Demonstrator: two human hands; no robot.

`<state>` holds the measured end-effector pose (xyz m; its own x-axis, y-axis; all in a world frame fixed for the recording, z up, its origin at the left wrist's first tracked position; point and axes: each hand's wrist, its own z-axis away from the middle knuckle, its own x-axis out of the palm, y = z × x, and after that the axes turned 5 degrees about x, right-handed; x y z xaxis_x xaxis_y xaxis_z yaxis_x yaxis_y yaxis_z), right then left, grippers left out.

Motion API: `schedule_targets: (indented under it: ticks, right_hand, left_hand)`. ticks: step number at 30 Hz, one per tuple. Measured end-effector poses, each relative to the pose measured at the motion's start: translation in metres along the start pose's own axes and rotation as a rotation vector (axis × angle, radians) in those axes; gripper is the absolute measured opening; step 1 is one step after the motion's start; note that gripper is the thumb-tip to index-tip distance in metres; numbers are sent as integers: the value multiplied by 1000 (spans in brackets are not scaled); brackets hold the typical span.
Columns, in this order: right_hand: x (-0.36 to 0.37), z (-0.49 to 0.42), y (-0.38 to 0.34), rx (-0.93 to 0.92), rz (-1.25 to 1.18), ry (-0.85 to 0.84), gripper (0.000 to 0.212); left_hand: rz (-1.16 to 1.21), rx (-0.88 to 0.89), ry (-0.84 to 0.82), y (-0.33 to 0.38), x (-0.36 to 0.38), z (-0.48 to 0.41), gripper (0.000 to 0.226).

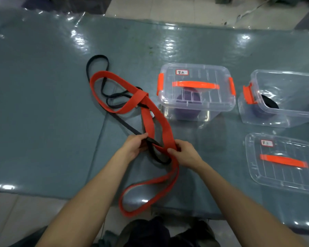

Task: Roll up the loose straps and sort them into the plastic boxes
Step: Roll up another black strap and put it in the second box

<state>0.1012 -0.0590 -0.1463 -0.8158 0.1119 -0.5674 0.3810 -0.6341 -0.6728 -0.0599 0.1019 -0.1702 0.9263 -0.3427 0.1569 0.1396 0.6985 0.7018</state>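
While the orange strap [163, 127] and the black strap [152, 149] lie crossed on the table [43, 104], you are at the untangling step; no rolling has begun.

Left hand [135, 146]: fingers curled round the black strap.
Right hand [185, 155]: thumb and fingers pinch the orange strap, at three o'clock of the left.

The black strap runs from your left fingers out to eleven o'clock, threading through the orange loops. An orange loop trails to six o'clock.

Judgement: the next move calls for drawing black free of orange before winding.

The open box [257, 111] with a black roll [269, 104] sits at two o'clock.
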Motion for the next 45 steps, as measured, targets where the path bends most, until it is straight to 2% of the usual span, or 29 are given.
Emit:
schedule_targets:
  ticks: [3, 8, 14, 19, 21, 24, 25, 27, 28, 30, 32, 33, 34, 36, 37, 40, 45]
  right_hand:
    - [0, -2, -2, -17, 9, 11, 12]
    - [-1, -13, -7, -23, -11, -14, 6]
    - [0, -30, -23, -16, 27, -59, 20]
    - [7, -37, -47, -14, 143, -11, 28]
    - [9, -33, -52, -27, 231, 43, 32]
    - [11, -24, -59, -97, 583, 173, 81]
    - [13, -22, -62, -179, 716, 249, 85]
    - [25, -17, -75, -399, 846, 347, 73]
    - [35, -15, -82, -517, 830, 308, 70]
    - [59, -10, -95, -628, 677, 15, 86]
    - [86, -2, -107, -500, 526, -323, 109]
    - [97, -1, -110, -447, 497, -402, 106]
    - [103, -2, -113, -420, 464, -440, 86]
    - [101, -7, -114, -423, 359, -402, 22]
    - [93, -10, -116, -429, 290, -365, 18]
    - [51, -6, -130, -499, 155, -251, 25]
    - [-23, 17, -161, -609, 124, 37, 44]
  left_hand:
    - [-35, 116, 65, -1, -15, 9, 2]
    - [-132, 333, 322, 17, -55, 28, 8]
    - [-59, 450, 482, 54, -110, 74, 35]
    - [-298, 630, 562, 71, -121, 117, 42]
    - [-322, 682, 606, 75, -126, 130, 44]
    - [-369, 685, 583, 78, -140, 149, 51]
    - [-393, 671, 553, 77, -145, 152, 54]
    - [-404, 636, 490, 76, -153, 159, 58]
    - [-372, 628, 454, 74, -155, 161, 59]
    - [-306, 620, 359, 71, -158, 164, 57]
    - [-280, 610, 224, 71, -158, 166, 54]
    - [-277, 613, 164, 73, -159, 166, 54]
    - [-281, 625, 132, 77, -161, 168, 54]
    - [-297, 664, 171, 92, -172, 170, 54]
    - [-308, 681, 221, 101, -179, 170, 53]
    - [-326, 708, 311, 126, -183, 168, 49]
    - [-278, 826, 320, 176, -134, 166, 47]
